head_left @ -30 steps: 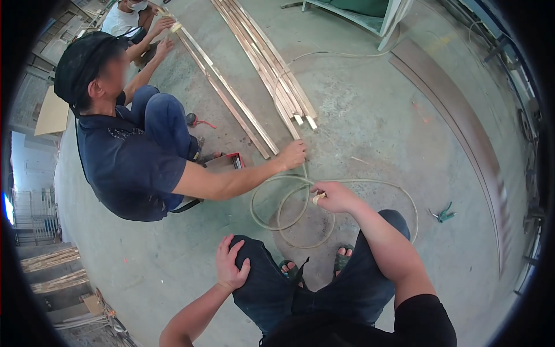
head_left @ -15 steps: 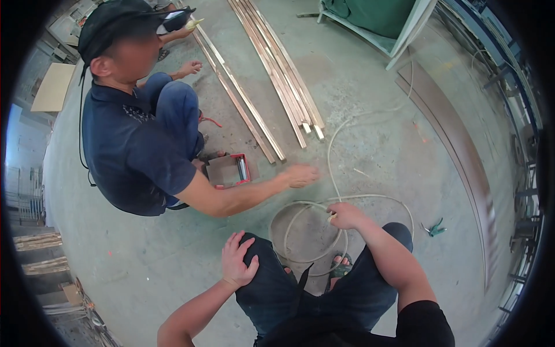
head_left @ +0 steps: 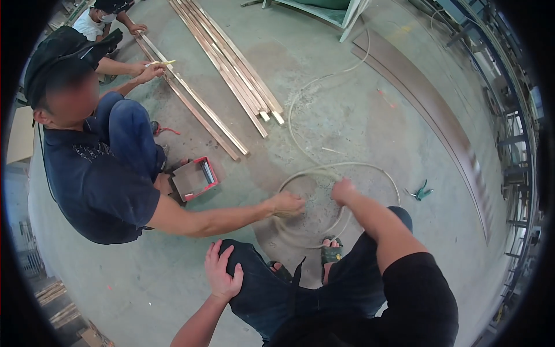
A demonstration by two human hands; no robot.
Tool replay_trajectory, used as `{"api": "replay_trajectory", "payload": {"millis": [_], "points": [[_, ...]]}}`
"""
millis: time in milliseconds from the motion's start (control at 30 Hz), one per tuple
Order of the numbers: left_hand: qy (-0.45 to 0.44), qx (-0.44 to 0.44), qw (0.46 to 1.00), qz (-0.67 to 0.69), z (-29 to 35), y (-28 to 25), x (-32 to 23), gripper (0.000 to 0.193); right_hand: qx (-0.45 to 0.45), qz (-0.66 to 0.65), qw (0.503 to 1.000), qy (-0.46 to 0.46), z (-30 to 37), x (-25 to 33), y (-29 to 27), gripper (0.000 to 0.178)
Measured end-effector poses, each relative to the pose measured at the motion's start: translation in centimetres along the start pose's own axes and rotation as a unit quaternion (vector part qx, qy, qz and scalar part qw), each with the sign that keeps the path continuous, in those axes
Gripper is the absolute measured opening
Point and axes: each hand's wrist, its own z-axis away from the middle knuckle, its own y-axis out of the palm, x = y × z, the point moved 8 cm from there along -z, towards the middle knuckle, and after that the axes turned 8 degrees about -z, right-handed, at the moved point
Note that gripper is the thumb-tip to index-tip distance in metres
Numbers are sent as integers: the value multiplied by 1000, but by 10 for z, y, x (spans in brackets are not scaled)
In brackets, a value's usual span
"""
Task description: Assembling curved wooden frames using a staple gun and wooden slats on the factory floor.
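My left hand (head_left: 222, 270) lies on my left knee with its fingers spread, holding nothing. In front of my right knee, my right hand (head_left: 344, 192) is closed on a thin pale hose (head_left: 370, 165), which lies in loose loops on the floor before my feet. The part of the hose by my fingers is smeared by motion. A co-worker's closed hand (head_left: 287, 204) reaches in from the left, at the left side of the loops. Whether it grips the hose, I cannot tell.
A red-edged open box (head_left: 195, 179) stands beside the crouching co-worker. Long wooden strips (head_left: 231, 63) lie beyond, with another person at the far left. Green-handled pliers (head_left: 424, 191) and a long brown board (head_left: 430, 110) are on the right.
My right hand has lifted forward and the hose loops have shifted. The co-worker's near hand has come down toward the loops. The view has turned to the right; my left hand stays on my knee.
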Motion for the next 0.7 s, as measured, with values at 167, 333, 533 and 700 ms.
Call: {"api": "replay_trajectory", "payload": {"millis": [167,333,533,700], "points": [[23,7,999,22,-8,17,-8,55,-23,-41,984,174,20,-166,0,48],[32,53,998,21,-3,25,-3,57,-163,-285,898,291,81,-303,-7,76],[24,72,997,5,8,17,2,55,-427,-531,701,210,168,-246,67,55],[28,106,994,-9,2,33,6,58,-226,-466,830,206,194,-79,219,65]]}}
